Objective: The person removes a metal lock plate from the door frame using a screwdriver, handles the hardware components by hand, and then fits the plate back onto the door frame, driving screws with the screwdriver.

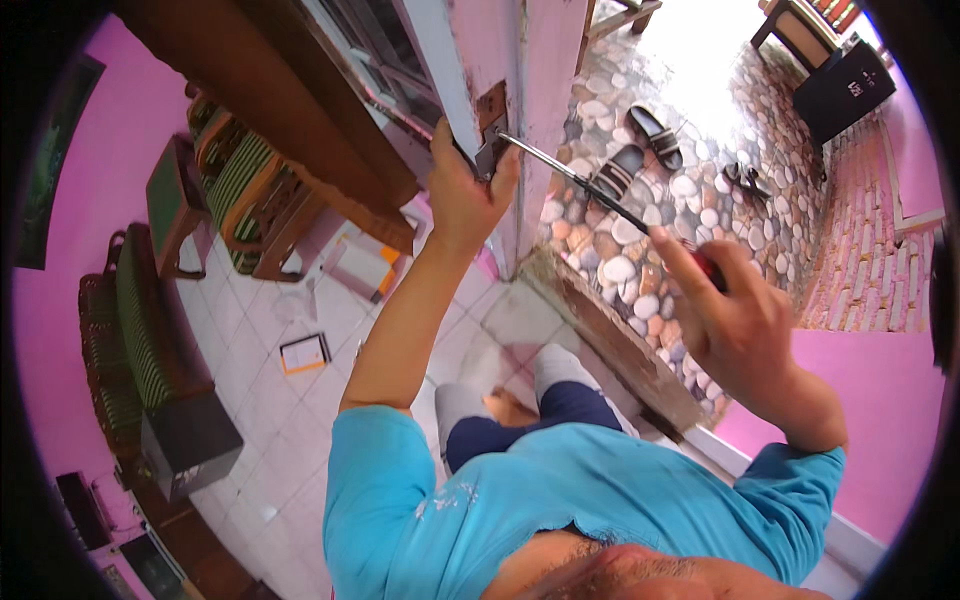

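A long screwdriver (565, 172) with a red-and-black handle is in my right hand (740, 315). My fingers are wrapped round its handle, with the index finger stretched along it toward the shaft. The steel tip meets the edge of the pink door frame (545, 90), at a small dark metal plate (487, 158). My left hand (466, 200) grips that plate against the frame, thumb on one side and fingers on the other. Just above the plate is a brown, bare-wood recess (492, 103). Whether a screw sits under the tip is too small to tell.
A brown wooden door (290, 100) stands to the left of the frame. An open box (363, 268) and a small orange-edged box (305, 353) lie on the tiles. Beyond the raised sill (610, 340), sandals (655, 137) lie on pebbled floor. Green-striped chairs (245, 190) stand at left.
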`<state>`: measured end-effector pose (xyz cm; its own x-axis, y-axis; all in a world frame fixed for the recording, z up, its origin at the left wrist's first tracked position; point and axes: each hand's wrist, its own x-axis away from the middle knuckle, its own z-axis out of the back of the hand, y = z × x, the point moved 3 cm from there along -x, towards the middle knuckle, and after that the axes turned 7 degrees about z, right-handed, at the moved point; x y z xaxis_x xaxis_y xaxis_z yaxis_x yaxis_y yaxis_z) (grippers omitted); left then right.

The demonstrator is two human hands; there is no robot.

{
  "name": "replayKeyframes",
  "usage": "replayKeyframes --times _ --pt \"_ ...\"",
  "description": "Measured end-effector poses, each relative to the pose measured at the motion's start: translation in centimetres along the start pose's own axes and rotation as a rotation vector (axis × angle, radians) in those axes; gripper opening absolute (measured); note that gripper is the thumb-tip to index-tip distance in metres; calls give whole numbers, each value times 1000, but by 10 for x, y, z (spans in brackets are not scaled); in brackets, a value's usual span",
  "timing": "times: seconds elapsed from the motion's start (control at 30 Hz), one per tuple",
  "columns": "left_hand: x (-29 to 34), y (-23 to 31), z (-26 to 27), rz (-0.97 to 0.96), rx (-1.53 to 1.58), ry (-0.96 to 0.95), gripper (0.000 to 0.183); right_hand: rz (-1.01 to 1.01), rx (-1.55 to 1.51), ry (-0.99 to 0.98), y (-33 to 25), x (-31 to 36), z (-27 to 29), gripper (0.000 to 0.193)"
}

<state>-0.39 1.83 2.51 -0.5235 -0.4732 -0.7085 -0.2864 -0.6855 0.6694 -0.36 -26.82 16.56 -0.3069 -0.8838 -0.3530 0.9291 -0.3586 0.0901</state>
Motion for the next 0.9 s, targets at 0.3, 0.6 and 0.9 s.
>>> replayKeyframes --times 0.3,0.6,0.9 --pt "1 6 5 182 -93 -152 74 16 -83 -189 7 -10 27 61" --pt "7 0 2 209 -123 -91 75 40 -141 -216 12 -9 22 69" --pt "5 0 -1 156 -144 -105 73 -290 -1013 -92 14 -2 4 43"
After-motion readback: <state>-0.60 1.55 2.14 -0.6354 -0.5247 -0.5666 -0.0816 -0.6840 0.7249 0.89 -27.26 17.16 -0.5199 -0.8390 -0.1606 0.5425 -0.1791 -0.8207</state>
